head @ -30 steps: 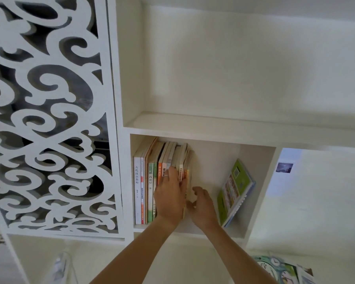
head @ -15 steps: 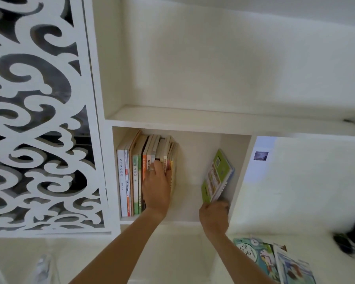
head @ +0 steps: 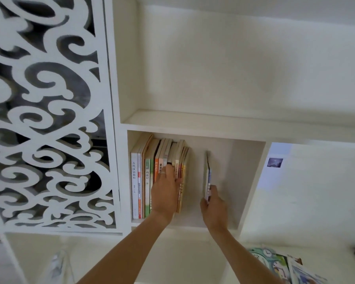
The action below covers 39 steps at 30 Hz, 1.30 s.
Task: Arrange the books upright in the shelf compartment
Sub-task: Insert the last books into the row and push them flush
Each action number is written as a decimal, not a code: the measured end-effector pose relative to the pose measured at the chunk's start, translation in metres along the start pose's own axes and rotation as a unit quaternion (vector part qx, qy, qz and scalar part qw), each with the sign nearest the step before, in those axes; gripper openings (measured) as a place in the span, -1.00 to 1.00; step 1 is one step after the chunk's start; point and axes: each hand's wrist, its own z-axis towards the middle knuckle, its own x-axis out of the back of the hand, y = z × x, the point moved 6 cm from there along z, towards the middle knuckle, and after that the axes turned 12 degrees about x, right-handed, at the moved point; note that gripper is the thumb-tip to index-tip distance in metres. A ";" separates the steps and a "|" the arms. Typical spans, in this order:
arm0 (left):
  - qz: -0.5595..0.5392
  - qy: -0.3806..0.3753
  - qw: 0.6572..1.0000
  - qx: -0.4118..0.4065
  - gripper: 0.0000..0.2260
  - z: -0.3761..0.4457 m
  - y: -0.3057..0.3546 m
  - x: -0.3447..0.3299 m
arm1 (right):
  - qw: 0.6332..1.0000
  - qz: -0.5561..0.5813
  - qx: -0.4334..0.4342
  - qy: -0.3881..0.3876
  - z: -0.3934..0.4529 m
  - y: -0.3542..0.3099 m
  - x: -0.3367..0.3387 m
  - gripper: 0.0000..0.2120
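Left hand [head: 166, 193] presses flat on the row of books [head: 148, 181] at the compartment's [head: 246, 181] left | right hand [head: 213, 206] pinches one thin book [head: 207, 175] upright mid-compartment, apart from the row | carved screen [head: 49, 119] at left, magazines [head: 279, 265] lower right.

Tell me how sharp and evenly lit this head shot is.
Head view: soft, flat light with no glare; the row of books under the left hand is sharp enough to read spines; the thin book in the right hand is smeared; the fretwork panel bows from wide-angle distortion; the bottom corners blur.
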 end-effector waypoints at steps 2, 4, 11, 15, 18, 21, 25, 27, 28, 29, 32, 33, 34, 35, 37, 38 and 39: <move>-0.004 -0.001 1.000 -0.005 -0.80 -0.001 0.001 0.001 | 0.998 0.026 0.035 -0.035 0.001 -0.015 -0.016 -0.61; 0.006 0.001 1.000 -0.009 -0.79 0.000 0.000 0.000 | 0.995 0.072 0.042 -0.054 0.003 -0.028 -0.031 -0.62; 0.023 0.001 1.000 -0.003 -0.78 0.003 -0.002 -0.001 | 0.982 0.169 0.059 -0.053 0.013 -0.038 -0.045 -0.56; 0.034 0.009 0.999 -0.003 -0.78 0.003 -0.002 0.000 | 0.971 0.216 0.070 -0.073 0.013 -0.033 -0.045 -0.56; 0.023 0.025 0.999 -0.007 -0.79 0.000 -0.002 0.001 | 0.968 0.228 0.063 -0.082 0.013 -0.029 -0.042 -0.54; 0.061 0.027 0.995 -0.081 -0.66 -0.006 0.006 -0.007 | 0.967 0.233 0.060 -0.087 0.011 -0.024 -0.040 -0.53; 0.159 0.011 0.978 -0.137 -0.33 -0.012 0.022 -0.022 | 0.966 0.232 0.071 -0.092 0.013 -0.019 -0.041 -0.56; 0.198 0.011 0.970 -0.140 -0.27 -0.014 0.027 -0.027 | 0.966 0.229 0.072 -0.094 0.012 -0.017 -0.040 -0.56; 0.212 0.013 0.966 -0.148 -0.27 -0.015 0.029 -0.027 | 0.966 0.227 0.072 -0.098 0.012 -0.015 -0.040 -0.56; 0.216 0.021 0.964 -0.157 -0.29 -0.015 0.031 -0.027 | 0.966 0.224 0.074 -0.102 0.012 -0.014 -0.040 -0.55; 0.193 0.043 0.970 -0.144 -0.40 -0.013 0.032 -0.022 | 0.966 0.219 0.079 -0.109 0.011 -0.012 -0.042 -0.53; 0.172 0.045 0.974 -0.137 -0.47 -0.011 0.031 -0.021 | 0.965 0.225 0.074 -0.110 0.011 -0.012 -0.042 -0.54; 0.145 0.046 0.980 -0.127 -0.57 -0.010 0.030 -0.020 | 0.964 0.232 0.066 -0.110 0.012 -0.010 -0.042 -0.54; 0.121 0.049 0.985 -0.116 -0.68 -0.009 0.030 -0.017 | 0.963 0.239 0.061 -0.110 0.011 -0.009 -0.043 -0.54; 0.091 0.056 0.989 -0.098 -0.81 -0.006 0.030 -0.013 | 0.959 0.248 0.062 -0.120 0.009 -0.010 -0.046 -0.50; 0.084 0.061 0.990 -0.094 -0.80 -0.006 0.030 -0.012 | 0.957 0.253 0.060 -0.129 0.008 -0.011 -0.047 -0.47; 0.077 0.064 0.991 -0.090 -0.79 -0.007 0.031 -0.010 | 0.953 0.262 0.054 -0.141 0.006 -0.012 -0.046 -0.46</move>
